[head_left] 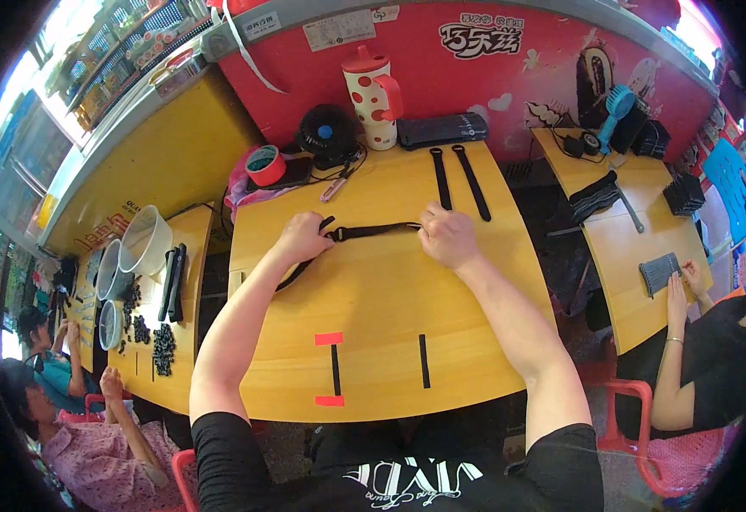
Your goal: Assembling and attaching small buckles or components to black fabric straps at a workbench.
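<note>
A thin black strap (375, 231) stretches between my two hands above the far half of the wooden table. My left hand (306, 237) is closed on its left part, where a small loop shows, and a black tail (294, 275) hangs below the wrist. Fingers curled, my right hand (448, 234) grips the other end. Just beyond that hand lie two more black straps with looped ends, a left strap (440, 175), its lower end hidden by the hand, and a right strap (474, 183). Whether the right hand touches the left strap, I cannot tell.
Along the table's back stand a small black fan (328, 128), a dotted tumbler (371, 98), a tape roll (264, 165) and a black pouch (443, 130). Two black strips, a taped strip (335, 369) and a plain strip (425, 361), lie in front. People work at both side tables.
</note>
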`<state>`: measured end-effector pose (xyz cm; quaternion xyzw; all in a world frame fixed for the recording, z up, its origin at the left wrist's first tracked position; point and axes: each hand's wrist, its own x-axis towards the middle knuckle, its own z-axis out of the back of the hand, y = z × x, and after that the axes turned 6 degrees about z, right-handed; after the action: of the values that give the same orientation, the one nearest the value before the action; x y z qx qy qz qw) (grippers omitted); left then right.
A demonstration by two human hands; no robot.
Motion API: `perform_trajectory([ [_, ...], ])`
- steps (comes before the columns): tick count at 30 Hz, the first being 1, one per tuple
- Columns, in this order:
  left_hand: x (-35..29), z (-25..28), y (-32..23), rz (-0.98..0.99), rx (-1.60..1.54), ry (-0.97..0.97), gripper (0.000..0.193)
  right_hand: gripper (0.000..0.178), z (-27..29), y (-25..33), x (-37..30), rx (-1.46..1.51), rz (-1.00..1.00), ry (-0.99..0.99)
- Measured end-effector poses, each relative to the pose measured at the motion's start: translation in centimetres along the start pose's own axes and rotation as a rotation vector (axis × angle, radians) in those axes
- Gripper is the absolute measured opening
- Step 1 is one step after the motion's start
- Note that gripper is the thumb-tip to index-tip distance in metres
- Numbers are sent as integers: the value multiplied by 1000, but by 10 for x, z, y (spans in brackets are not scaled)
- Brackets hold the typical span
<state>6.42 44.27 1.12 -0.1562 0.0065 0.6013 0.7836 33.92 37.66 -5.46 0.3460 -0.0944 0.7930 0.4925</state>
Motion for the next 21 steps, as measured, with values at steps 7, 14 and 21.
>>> perform_trajectory([
  [7,-35,65,29,108,452,88,28,9,-3,-1,-2,2,1,49],
  [14,-50,114,80,284,-927,-159,23,8,2,0,-5,-143,-52,58],
  [21,5,69,11,133,-1211,-55,23,12,7,9,-8,-201,-165,148],
])
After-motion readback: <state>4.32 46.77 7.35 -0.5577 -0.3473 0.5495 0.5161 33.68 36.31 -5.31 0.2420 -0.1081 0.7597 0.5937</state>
